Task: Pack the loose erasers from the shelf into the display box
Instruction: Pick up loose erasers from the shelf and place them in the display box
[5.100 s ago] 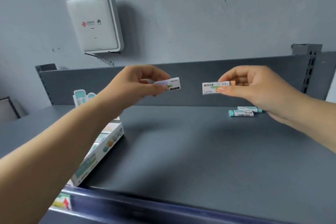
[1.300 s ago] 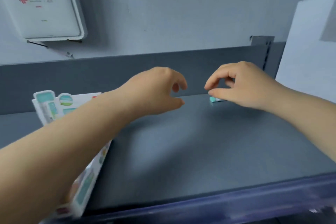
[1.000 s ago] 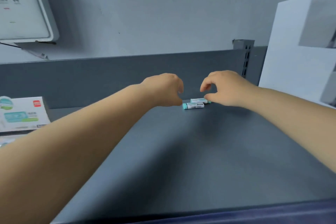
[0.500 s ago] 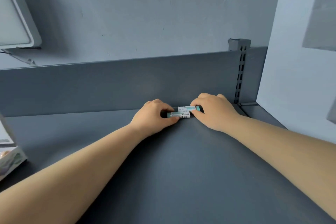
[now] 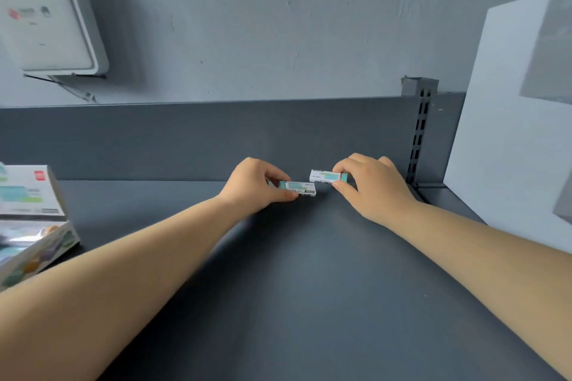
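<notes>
Erasers: two small bars, each in a white paper sleeve with a teal-green band and a barcode strip along the lower edge; print too blurred to read.
Left eraser (image 5: 298,189): lengthwise left to right, at the far part of the shelf near the back panel, its right end free. Whether it rests on the shelf or is just lifted I cannot tell.
Right eraser (image 5: 325,176): also lengthwise, slightly higher in view and to the right of the other, its left end free. The two are close together, staggered; they look just apart.
Left hand (image 5: 254,186): fingers curled, thumb below and forefinger above pinching the left end of the left eraser.
Right hand (image 5: 370,187): fingers curled, thumb and forefinger pinching the right end of the right eraser; knuckles toward the back panel.
Arms: both bare forearms stretch from the near corners toward the middle of the far edge.
Shelf (image 5: 309,288): dark grey metal, flat.
Back panel (image 5: 185,139): same grey, upright behind the hands.
Box (image 5: 31,226): printed display carton at the left edge, partly cut off, well apart from the hands; header card upright, contents blurred.
Upright (image 5: 419,133): slotted post at the panel's right end.
Wall unit (image 5: 46,15): white casing high on the left.
</notes>
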`<action>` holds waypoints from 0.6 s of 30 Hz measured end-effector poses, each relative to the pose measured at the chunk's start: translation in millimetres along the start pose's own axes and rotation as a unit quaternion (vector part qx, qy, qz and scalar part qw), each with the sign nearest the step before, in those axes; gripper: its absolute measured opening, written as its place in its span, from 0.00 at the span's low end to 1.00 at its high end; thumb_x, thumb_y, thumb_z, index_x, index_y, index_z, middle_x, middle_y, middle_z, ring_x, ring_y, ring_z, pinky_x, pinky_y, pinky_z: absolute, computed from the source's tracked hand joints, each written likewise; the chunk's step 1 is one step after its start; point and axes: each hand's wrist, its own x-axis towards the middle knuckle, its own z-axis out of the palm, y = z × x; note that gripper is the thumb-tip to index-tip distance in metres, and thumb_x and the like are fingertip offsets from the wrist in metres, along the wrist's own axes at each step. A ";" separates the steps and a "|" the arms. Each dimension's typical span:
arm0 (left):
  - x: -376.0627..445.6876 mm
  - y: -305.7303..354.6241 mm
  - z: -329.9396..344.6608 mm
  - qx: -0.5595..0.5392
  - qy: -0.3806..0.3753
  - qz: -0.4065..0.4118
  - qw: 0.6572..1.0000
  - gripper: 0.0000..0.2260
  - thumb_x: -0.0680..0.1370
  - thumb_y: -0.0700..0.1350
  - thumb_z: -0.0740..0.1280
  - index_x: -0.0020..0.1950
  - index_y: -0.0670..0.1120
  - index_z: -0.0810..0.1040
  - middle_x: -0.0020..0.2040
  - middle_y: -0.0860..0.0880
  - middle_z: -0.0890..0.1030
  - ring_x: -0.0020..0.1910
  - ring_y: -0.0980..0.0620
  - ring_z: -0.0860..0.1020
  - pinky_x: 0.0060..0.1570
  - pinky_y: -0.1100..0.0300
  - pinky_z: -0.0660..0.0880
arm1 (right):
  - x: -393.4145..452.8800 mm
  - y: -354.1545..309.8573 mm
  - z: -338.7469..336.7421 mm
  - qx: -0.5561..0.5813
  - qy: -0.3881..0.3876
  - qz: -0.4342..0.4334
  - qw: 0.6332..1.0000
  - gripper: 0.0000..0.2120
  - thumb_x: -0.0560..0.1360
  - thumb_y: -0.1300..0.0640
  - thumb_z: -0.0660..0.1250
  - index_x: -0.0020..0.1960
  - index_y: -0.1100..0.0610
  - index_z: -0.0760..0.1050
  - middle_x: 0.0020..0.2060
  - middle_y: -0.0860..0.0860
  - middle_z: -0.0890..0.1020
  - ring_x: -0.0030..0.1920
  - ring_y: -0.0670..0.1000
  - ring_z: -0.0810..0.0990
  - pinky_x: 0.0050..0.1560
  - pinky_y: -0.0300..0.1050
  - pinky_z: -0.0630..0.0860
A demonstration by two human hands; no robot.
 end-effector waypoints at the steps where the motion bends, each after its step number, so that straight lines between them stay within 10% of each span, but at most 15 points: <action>1: -3.2 2.5 -10.2 0.005 0.003 0.002 1.000 0.09 0.67 0.47 0.76 0.45 0.47 0.85 0.27 0.56 0.72 0.24 0.59 0.69 0.24 0.73 0.63 | -0.1 -3.4 -3.4 -0.006 0.019 -0.021 1.000 0.11 0.77 0.51 0.60 0.55 0.53 0.76 0.50 0.48 0.79 0.43 0.50 0.74 0.47 0.45 0.62; 8: -43.9 4.7 -107.0 -0.005 0.062 -0.014 0.998 0.08 0.66 0.47 0.76 0.43 0.50 0.84 0.27 0.56 0.73 0.21 0.63 0.69 0.21 0.75 0.61 | 10.8 -45.4 -43.3 0.051 0.126 -0.067 0.988 0.09 0.75 0.53 0.65 0.51 0.55 0.79 0.45 0.48 0.81 0.32 0.45 0.68 0.46 0.45 0.62; 18: -141.4 -60.2 -213.1 -0.027 0.135 -0.039 0.990 0.12 0.60 0.54 0.74 0.42 0.58 0.82 0.38 0.49 0.80 0.37 0.53 0.74 0.37 0.65 0.68 | 17.1 -187.9 -66.6 0.185 0.023 -0.157 0.970 0.07 0.73 0.51 0.66 0.49 0.52 0.78 0.38 0.38 0.73 0.32 0.40 0.71 0.40 0.36 0.60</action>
